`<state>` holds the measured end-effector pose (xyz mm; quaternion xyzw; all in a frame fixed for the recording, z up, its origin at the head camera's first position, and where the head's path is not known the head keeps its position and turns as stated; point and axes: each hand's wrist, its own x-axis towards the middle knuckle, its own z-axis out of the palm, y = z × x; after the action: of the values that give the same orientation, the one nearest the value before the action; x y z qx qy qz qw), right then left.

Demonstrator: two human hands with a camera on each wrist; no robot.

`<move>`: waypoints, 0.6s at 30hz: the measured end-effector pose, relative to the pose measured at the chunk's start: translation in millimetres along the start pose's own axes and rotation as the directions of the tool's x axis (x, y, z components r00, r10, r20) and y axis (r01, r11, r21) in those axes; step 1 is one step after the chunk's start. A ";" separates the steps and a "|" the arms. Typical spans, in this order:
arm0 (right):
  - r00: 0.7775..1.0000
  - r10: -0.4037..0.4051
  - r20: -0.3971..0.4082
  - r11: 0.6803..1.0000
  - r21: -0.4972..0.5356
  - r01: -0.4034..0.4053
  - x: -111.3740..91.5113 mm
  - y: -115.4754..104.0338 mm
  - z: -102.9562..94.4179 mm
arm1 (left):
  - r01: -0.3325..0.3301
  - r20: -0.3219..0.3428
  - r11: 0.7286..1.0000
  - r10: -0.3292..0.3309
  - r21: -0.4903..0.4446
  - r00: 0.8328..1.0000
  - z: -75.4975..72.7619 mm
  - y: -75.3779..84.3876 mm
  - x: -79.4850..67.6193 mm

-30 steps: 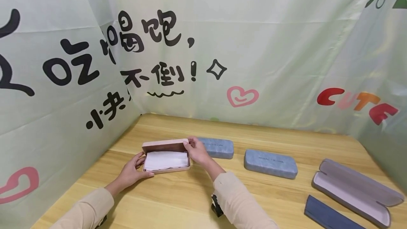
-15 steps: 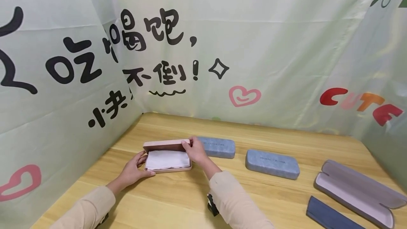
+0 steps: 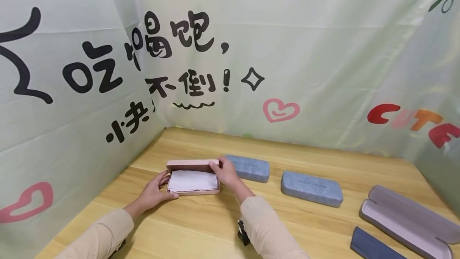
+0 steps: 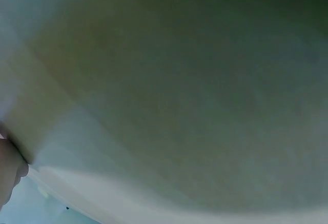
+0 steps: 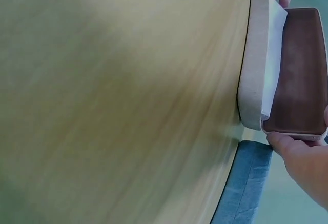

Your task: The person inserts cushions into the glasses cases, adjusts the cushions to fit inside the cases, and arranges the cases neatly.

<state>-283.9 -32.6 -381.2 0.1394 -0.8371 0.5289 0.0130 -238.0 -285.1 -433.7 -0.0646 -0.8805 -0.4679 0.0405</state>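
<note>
An open pink glasses case (image 3: 212, 192) sits on the table, its lid (image 3: 192, 164) raised at the back. A folded white cloth (image 3: 193, 181) fills the bottom half. My left hand (image 3: 152, 192) grips the left end, thumb at the front corner and fingers at the side. With the right hand (image 3: 228, 172) I pinch the lid's right end. In the right wrist view the lid's brown lining (image 5: 302, 70) faces the camera, and my right thumb and fingers hold its edge. The left wrist view is mostly blurred tabletop, with part of a hand (image 4: 10, 170) at its edge.
A blue glasses case (image 3: 251, 168) lies shut just behind my right hand, and another blue case (image 3: 312, 188) is farther right. At the right stands an open grey case (image 3: 402, 227), with a dark blue flat pouch (image 3: 373, 246) before it. Printed curtains (image 3: 323, 71) border the table.
The head view has turned slightly left, so everything sits farther right in it. Both hands keep their hold on the pink case, and its lid stays raised.
</note>
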 end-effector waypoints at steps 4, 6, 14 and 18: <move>0.999 -0.009 0.037 1.000 0.018 0.009 -0.5 2.8 -3.9 | -0.013 0.006 1.000 0.013 -0.005 1.000 0.8 2.1 -0.4; 0.998 -0.009 0.059 0.999 0.045 0.006 -0.7 3.3 -5.8 | -0.014 0.007 1.000 0.014 -0.003 1.000 0.8 2.8 -0.5; 0.988 -0.141 0.066 0.990 -0.003 0.141 -2.9 4.8 -11.5 | 0.019 0.014 1.000 -0.019 0.005 1.000 -0.8 5.4 -1.7; 0.979 -0.191 0.076 0.979 -0.058 0.196 -3.5 5.5 -11.4 | 0.020 0.017 0.999 -0.020 0.029 1.000 -0.7 5.9 -2.9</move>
<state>-283.3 -19.5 -381.7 0.2381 -0.8364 0.4921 0.0394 -234.3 -282.7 -428.8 -0.0591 -0.8881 -0.4549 0.0293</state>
